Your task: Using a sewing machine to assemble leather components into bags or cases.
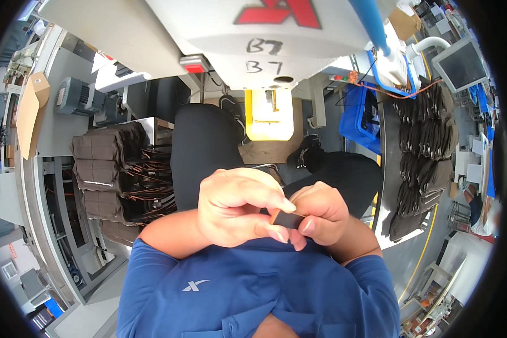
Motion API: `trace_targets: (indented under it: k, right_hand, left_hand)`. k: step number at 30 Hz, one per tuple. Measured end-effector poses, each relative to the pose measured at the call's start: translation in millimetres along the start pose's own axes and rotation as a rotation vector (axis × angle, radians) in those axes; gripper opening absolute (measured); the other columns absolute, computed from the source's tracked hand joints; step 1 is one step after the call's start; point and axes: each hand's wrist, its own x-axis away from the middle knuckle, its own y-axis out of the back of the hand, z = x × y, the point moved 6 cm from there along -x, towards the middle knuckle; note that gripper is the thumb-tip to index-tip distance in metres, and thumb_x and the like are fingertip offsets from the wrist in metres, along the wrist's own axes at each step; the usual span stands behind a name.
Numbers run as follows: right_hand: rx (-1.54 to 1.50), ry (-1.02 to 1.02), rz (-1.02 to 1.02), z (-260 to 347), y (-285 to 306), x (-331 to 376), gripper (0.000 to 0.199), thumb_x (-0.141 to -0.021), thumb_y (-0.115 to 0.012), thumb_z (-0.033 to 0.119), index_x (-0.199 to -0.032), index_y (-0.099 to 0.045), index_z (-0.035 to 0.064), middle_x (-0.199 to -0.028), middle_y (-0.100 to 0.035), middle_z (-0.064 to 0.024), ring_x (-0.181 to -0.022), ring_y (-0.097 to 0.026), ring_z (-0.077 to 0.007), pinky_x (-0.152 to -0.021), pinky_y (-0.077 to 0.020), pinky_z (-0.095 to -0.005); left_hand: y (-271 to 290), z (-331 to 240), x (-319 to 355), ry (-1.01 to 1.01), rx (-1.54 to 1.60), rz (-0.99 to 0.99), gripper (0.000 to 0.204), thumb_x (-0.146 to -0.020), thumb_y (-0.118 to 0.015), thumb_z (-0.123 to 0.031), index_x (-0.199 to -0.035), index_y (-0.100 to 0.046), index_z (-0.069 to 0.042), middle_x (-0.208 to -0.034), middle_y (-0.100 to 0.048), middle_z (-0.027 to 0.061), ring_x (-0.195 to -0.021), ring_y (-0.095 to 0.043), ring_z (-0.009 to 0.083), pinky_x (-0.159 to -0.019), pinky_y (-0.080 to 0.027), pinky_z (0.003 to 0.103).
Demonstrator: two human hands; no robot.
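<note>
Close in front of my chest, both hands meet around a small flat dark piece (288,220) with a thin orange-brown edge. My left hand (238,204) pinches its left side between thumb and fingers. At its right side my right hand (325,212) is closed, with the thumb pressed on the piece. Fingers cover much of it, so its full shape is hidden. To the left lie stacked dark brown folded pieces (104,169) with orange-edged straps (156,179) hanging toward my leg.
A white machine head (276,59) hangs ahead, above a brightly lit yellow tray (269,133). More dark pieces (425,132) lie in rows on the right-hand table. Beyond my right knee stands a blue crate (349,125). A monitor (461,65) is at the far right.
</note>
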Motion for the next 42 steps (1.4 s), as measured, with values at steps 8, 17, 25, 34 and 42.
trace_targets:
  k: [8,17,25,34,42]
  right_hand:
    - [-0.112,-0.043,-0.104,5.2,2.7,6.9,0.035,-0.102,-0.056,0.02,-0.073,-0.064,0.0003,-0.06,-0.064,-0.0059,-0.047,-0.062,-0.0127,-0.045,-0.0484,-0.0254]
    - [-0.14,0.017,-0.148,3.6,3.3,7.5,0.035,-0.1,-0.056,0.015,-0.07,-0.063,-0.0013,-0.06,-0.062,-0.0074,-0.044,-0.059,-0.0131,-0.042,-0.0445,-0.0259]
    - [-0.115,-0.103,-0.187,-3.3,7.0,11.7,0.031,-0.101,-0.055,0.017,-0.08,-0.066,-0.0025,-0.061,-0.064,-0.0078,-0.048,-0.059,-0.0116,-0.046,-0.0467,-0.0247]
    - [-0.057,-0.149,-0.599,-5.1,20.3,34.1,0.017,-0.094,-0.067,0.002,-0.11,-0.065,-0.0034,-0.094,-0.069,-0.0093,-0.079,-0.067,-0.0133,-0.073,-0.0554,-0.0267]
    - [-0.178,-0.042,-0.865,-20.0,73.7,35.5,0.012,-0.091,-0.063,0.001,-0.102,-0.066,-0.0014,-0.085,-0.064,-0.0074,-0.065,-0.06,-0.0138,-0.059,-0.0493,-0.026]
  left_hand:
    - [-3.7,5.4,1.1,-0.01,-0.007,-0.008,0.041,-0.075,-0.091,-0.017,-0.105,-0.072,0.003,-0.087,-0.07,0.0112,-0.069,-0.064,0.0197,-0.056,-0.05,0.032]
    - [-2.0,10.4,2.8,0.007,-0.05,-0.099,0.036,-0.071,-0.091,-0.008,-0.104,-0.076,-0.002,-0.078,-0.069,0.0084,-0.067,-0.065,0.0148,-0.056,-0.048,0.027]
    - [2.6,8.3,5.6,-0.067,-0.168,-0.027,0.042,-0.07,-0.094,-0.014,-0.103,-0.074,0.002,-0.087,-0.069,0.0114,-0.069,-0.065,0.0185,-0.061,-0.052,0.029]
    - [-0.5,-5.9,16.1,-0.416,-0.648,0.012,0.049,-0.072,-0.092,-0.032,-0.105,-0.073,-0.001,-0.088,-0.065,0.0079,-0.074,-0.062,0.0214,-0.064,-0.05,0.034]
    - [11.4,22.2,6.3,-0.046,-1.583,0.047,0.081,-0.079,-0.069,-0.069,-0.132,-0.064,-0.008,-0.131,-0.056,0.021,-0.123,-0.05,0.0398,-0.104,-0.036,0.052]
